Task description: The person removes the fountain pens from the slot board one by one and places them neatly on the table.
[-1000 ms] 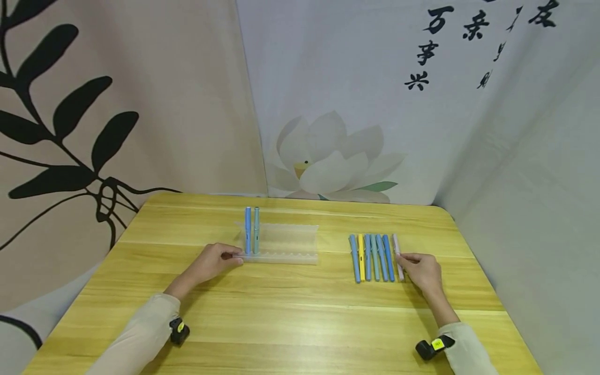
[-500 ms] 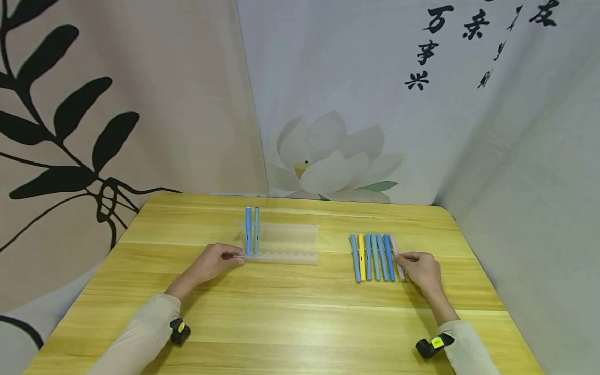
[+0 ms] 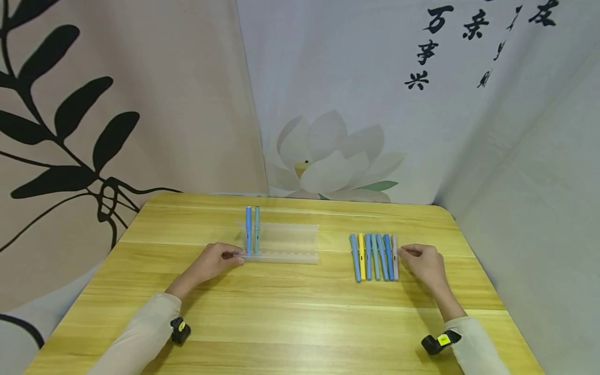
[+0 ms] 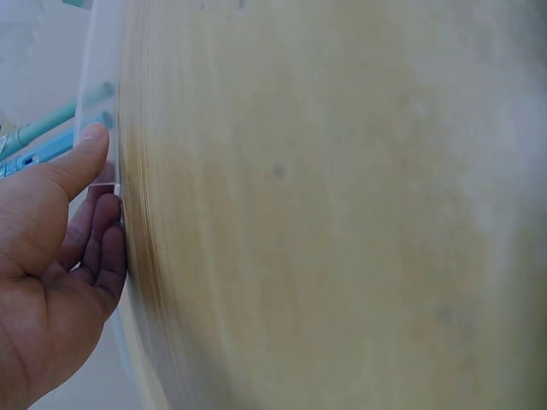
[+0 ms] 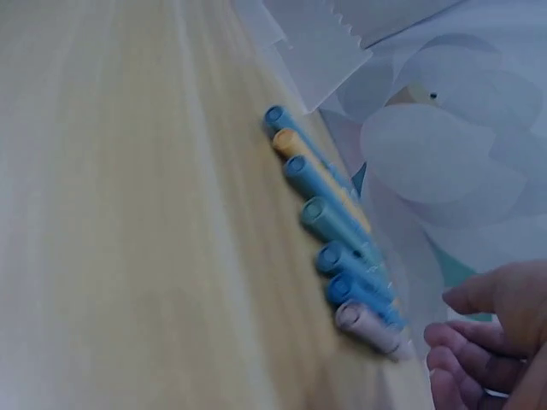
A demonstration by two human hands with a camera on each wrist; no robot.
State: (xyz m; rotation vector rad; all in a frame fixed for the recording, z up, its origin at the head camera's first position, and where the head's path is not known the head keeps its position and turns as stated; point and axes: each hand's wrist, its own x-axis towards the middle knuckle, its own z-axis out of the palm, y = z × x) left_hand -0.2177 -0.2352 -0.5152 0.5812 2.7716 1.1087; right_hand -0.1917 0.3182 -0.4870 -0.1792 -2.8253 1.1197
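My left hand (image 3: 216,260) pinches the near left corner of a clear plastic pen rack (image 3: 290,242), thumb on top in the left wrist view. In the rack's left end lie a blue pen (image 3: 248,229) and a grey-green pen (image 3: 257,229), side by side. A row of capped pens lies on the table to the right, with a pale pink pen (image 3: 396,260) at its right end. My right hand (image 3: 425,264) is just right of that pen. In the right wrist view its thumb and fingers are parted and hold nothing.
Left of the pink pen lie several blue pens (image 3: 388,258), a green pen (image 3: 375,258) and a yellow pen (image 3: 361,258). The wooden table (image 3: 300,317) meets a printed curtain (image 3: 347,94) at its back edge.
The pale pink pen was slanted and now lies straight beside the neighbouring blue pen. My right hand has let go of it and shifted slightly up and right. The left hand stays put.
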